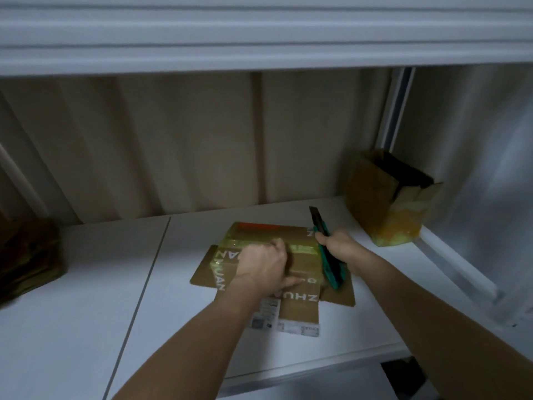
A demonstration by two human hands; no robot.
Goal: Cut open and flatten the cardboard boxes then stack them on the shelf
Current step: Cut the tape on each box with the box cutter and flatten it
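Right now the flattened cardboard box [300, 284] lies near the middle of the white shelf [115, 284], with the left hand [264, 265] on top of it, fingers curled over its taped fold. The right hand [336, 246] grips a teal box cutter [327, 249] at the box's right edge, tip pointing toward the back. An upright open box [380, 203] stands in the shelf's back right corner, and a dark, blurred bundle [28, 255] sits at its left edge.

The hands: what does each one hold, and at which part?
The right hand grips the green utility knife around the middle of its handle. The left hand presses on the flattened cardboard box near its taped centre.
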